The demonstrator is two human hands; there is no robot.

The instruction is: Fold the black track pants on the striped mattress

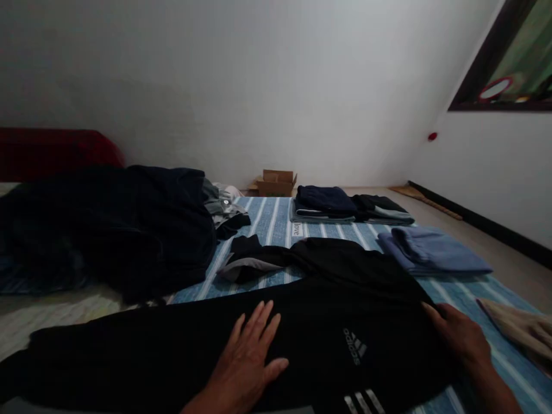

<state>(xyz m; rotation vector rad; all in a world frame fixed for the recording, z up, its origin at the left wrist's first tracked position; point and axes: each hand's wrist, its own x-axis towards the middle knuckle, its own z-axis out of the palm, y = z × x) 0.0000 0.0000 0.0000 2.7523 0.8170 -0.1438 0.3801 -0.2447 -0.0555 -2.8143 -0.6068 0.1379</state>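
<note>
Black track pants (310,310) with a logo and three pale stripes lie spread across the bed, one leg stretching to the left. Behind it the other leg is bunched, its grey-trimmed end turned up. Flat on the near leg rests my left hand (248,359), its fingers extended and thumb out, holding nothing. At the right end of the pants, my right hand (463,339) is closed on the waist edge; some of its fingers are hidden.
A dark heap of clothes (142,230) sits at the left. Folded dark clothes (325,201) and folded blue clothing (431,250) lie on the striped bedsheet (276,215). A beige cloth (521,330) is at the right, a cardboard box (276,184) by the wall.
</note>
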